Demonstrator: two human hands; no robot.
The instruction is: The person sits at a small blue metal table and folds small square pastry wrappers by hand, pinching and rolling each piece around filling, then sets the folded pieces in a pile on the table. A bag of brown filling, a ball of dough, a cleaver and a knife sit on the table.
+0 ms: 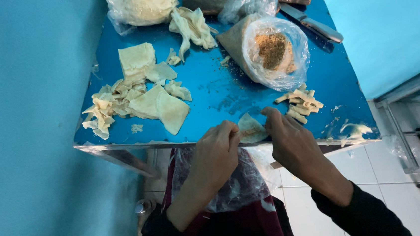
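Note:
My left hand (215,155) and my right hand (287,139) both pinch one thin pale dough sheet (251,129) at the near edge of the blue table (208,90). The sheet is folded into a small wedge between my fingertips. Just right of my right hand lies a small pile of rolled dough pieces (300,105). Behind it stands an open clear plastic bag of brown crumbly filling (274,52).
Cut dough sheets and scraps (133,96) lie on the table's left half. A bagged stack of dough (139,6), a crumpled dough strip (192,27) and a knife (315,25) sit at the far edge. A plastic sheet (230,184) covers my lap. Blue walls flank both sides.

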